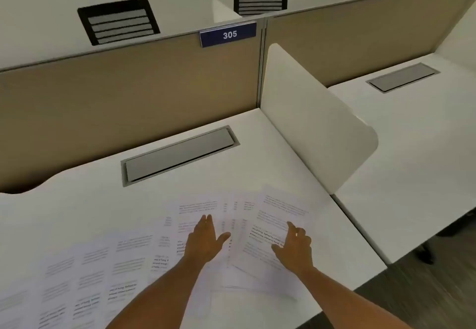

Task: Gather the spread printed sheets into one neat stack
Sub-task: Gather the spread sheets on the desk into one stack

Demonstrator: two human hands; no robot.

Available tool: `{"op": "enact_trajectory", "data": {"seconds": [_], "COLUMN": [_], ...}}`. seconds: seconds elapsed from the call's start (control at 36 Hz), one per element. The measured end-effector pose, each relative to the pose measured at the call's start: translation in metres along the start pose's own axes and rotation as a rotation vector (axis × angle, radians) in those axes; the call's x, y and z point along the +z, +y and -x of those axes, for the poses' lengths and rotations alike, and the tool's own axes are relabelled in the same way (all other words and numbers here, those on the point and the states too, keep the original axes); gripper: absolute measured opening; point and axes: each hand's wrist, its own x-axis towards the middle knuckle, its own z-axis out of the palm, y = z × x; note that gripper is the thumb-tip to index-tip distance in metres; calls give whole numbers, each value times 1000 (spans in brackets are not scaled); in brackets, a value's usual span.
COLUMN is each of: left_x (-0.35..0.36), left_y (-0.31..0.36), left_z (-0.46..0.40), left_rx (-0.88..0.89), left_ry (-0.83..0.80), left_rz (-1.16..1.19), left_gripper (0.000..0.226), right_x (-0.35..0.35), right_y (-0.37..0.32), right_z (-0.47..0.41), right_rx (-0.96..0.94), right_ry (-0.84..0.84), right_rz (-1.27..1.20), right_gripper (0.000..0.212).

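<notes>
Head view: your left hand (206, 238) and right hand (296, 246) rest flat, grip released, pinning fanned sheets (270, 215) on the table (77, 213) for sliding together.

A white desk (77, 213) with a grey cable hatch (180, 155) sits against a tan partition (128, 92) carrying a blue sign (228, 34) marked 305. A white side divider (314, 133) separates a neighbouring desk (412, 128). Two black chairs (118, 21) stand beyond; dark floor (425, 295) at right
</notes>
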Motion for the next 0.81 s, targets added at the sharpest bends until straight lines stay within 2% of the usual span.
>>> {"op": "enact_trajectory", "data": {"seconds": [0.11,0.22,0.31,0.39,0.47,0.67,0.81], "left_x": [8,21,28,33,34,37,38], "left_y": [4,10,13,15,17,22,26], "left_z": [-4,-6,-9,-13,-17,-24,-26], "left_rx": [-45,-96,-143,-182,-219,-258,-282], "left_ry": [-31,-47,-17,13,28,36,18], "left_rz": [51,160,191,201,191,165,180], "left_gripper": [96,100,99,95,91,86,81], "right_x": [-3,1,4,5,6,13,23], "right_y": [6,14,20,24,26,18,11], "right_z": [-5,-16,-25,-31,-36,-37,-37], "right_rx": [201,385,459,508,480,231,131], "right_ry": [17,-53,-77,-87,-86,-132,-131], "right_rz": [1,-89,-120,-120,-79,87,145], "right_gripper": [90,110,126,131,132,123,119]}}
